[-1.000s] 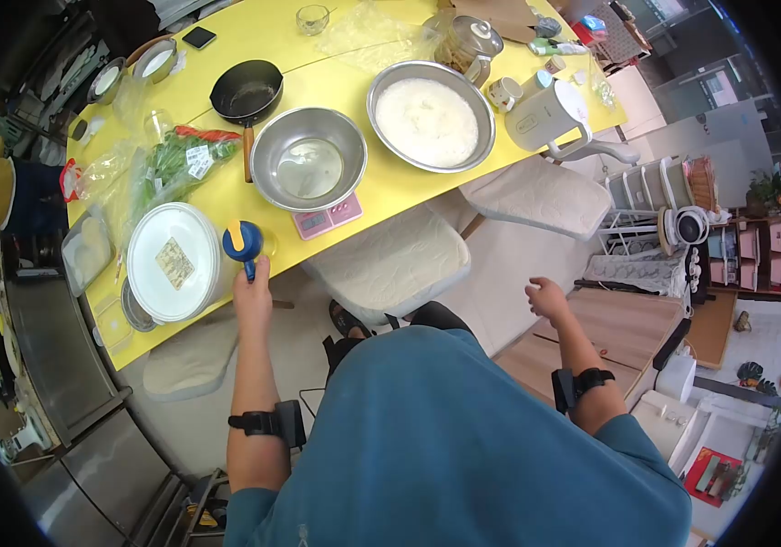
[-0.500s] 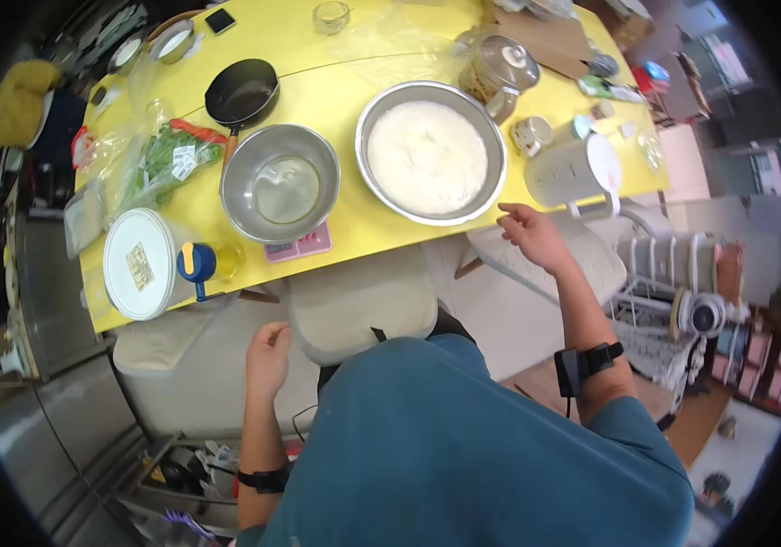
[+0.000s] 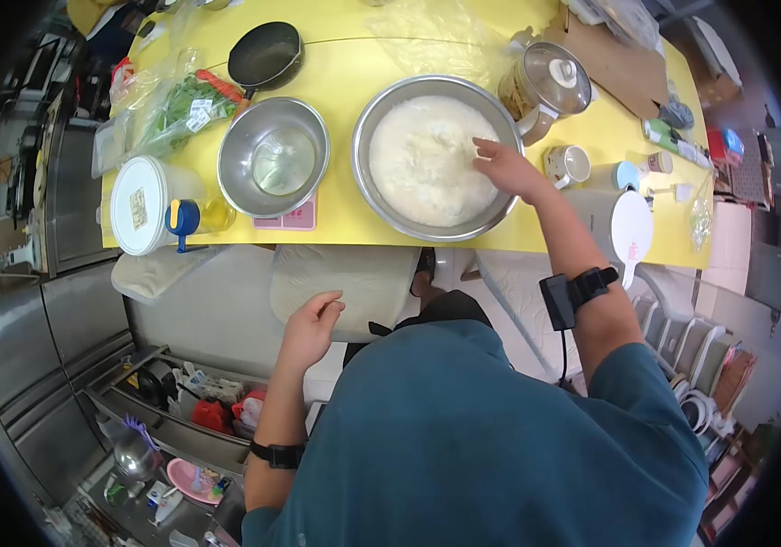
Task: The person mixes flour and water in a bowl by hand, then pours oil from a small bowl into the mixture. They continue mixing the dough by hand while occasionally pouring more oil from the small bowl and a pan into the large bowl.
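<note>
My right hand (image 3: 504,170) is over the right side of a large metal bowl (image 3: 361,187), its fingers apart above the pale, wet-looking dough (image 3: 427,164) in it. Nothing shows in that hand. My left hand (image 3: 315,326) hangs in front of the table, over a chair seat, empty with its fingers loosely bent and apart. A smaller metal bowl (image 3: 231,164) with clear liquid in it stands on a pink scale (image 3: 298,217), left of the large bowl.
On the yellow table (image 3: 340,64) stand a black pan (image 3: 266,55), bagged greens (image 3: 181,109), a white lidded tub (image 3: 138,208), a blue-topped oil bottle (image 3: 183,219), a glass-lidded pot (image 3: 550,82), a cup (image 3: 568,164) and a white pitcher (image 3: 627,223).
My right hand has moved from beside the large bowl to over its dough. My left hand has risen and shifted right. The view has shifted, and the dough's surface looks more uneven.
</note>
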